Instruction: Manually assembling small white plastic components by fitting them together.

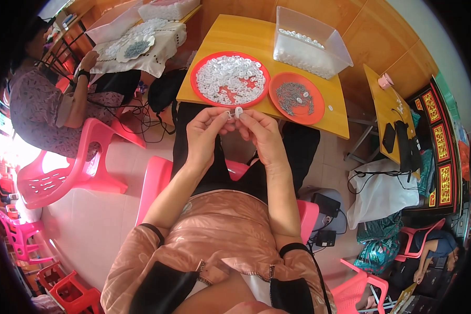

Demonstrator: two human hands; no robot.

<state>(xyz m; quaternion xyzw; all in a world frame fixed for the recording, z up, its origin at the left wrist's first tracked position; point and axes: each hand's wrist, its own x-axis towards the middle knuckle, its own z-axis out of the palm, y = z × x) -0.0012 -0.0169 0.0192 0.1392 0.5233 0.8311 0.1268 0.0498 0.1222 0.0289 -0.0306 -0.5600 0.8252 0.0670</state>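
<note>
Both hands meet in front of me, just off the near edge of the table. Between the thumb and fingers of my right hand (264, 137) is a small white oval plastic piece (238, 111), held upright. My left hand (204, 137) is pinched close beside it, on something small and pale that I cannot make out. Beyond the hands, a red round tray (194, 86) carries many similar white oval pieces (222, 73). To its right, an orange plate (317, 112) bears a heap of small grey parts (290, 97), with several white pieces among them.
Trays and plate rest on a yellow table (230, 31). A clear plastic bin (311, 31) of white pieces stands at its back right. Left, a person (52, 107) sits near a pink chair (83, 167) and a cloth-covered table (162, 44). A white bag (384, 191) lies right.
</note>
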